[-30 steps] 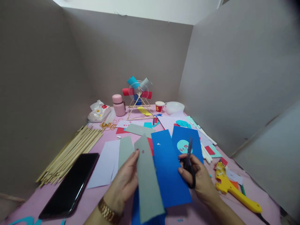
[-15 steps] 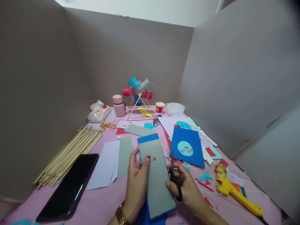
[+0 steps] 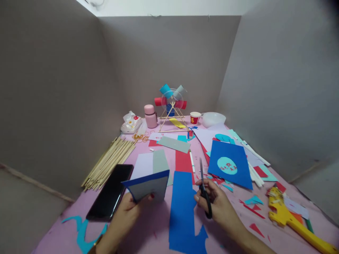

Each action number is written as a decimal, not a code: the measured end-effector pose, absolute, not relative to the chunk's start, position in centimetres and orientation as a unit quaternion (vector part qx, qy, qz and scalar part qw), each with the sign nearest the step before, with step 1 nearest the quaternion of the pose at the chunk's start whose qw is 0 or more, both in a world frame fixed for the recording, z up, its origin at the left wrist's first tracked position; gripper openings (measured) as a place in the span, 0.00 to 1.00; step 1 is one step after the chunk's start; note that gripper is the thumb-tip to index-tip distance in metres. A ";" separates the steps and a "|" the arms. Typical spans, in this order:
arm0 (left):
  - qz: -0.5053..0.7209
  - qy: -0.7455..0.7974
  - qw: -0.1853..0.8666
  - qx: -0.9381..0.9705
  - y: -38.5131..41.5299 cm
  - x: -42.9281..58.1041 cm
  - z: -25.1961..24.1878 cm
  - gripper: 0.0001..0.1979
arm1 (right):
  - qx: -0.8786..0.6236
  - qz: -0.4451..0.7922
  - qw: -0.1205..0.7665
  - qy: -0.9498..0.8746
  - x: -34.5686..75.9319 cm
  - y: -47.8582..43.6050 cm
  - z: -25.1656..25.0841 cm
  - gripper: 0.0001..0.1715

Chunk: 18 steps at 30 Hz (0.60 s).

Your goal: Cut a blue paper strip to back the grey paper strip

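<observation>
My left hand [image 3: 135,208] grips a grey sheet [image 3: 150,188] layered with a blue sheet [image 3: 146,177], tilted up over the table at left of centre. Black-handled scissors [image 3: 205,192] are in my right hand [image 3: 215,197], their blades pointing away from me and slightly apart. Between my hands a cut blue sheet [image 3: 181,211] lies on the pink cloth, its right side ragged. A red strip [image 3: 182,162] and a white marker [image 3: 192,161] lie just beyond it.
A phone [image 3: 111,192] and wooden sticks [image 3: 109,162] lie left. A stick-framed wheel model [image 3: 172,102], pink flask [image 3: 150,116], paper cup [image 3: 195,118] and bowl [image 3: 213,120] stand behind. Rightward are a blue sheet with a round label [image 3: 230,151], scraps and a yellow glue gun [image 3: 291,222].
My left hand has moved left and tilted the grey and blue sheets upward, uncovering the cut blue sheet and red strip. The view has shifted left. The scissors remain in my right hand.
</observation>
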<state>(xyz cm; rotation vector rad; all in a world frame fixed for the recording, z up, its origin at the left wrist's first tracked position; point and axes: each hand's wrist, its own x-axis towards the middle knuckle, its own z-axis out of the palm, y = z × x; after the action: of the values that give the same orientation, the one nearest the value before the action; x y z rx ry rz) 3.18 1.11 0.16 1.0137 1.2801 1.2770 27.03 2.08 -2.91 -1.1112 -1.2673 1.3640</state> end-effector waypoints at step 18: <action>0.542 0.421 0.678 0.263 0.9 9.5 -1.3 0.19 | -0.423 0.592 0.439 -0.527 24.0 1.4 -3.1 0.20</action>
<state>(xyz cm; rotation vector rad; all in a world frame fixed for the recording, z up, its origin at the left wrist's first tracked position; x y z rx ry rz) 9.53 0.86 -1.28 0.5904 0.9449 1.2183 24.03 1.39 -3.12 -1.0503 -1.3095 1.4708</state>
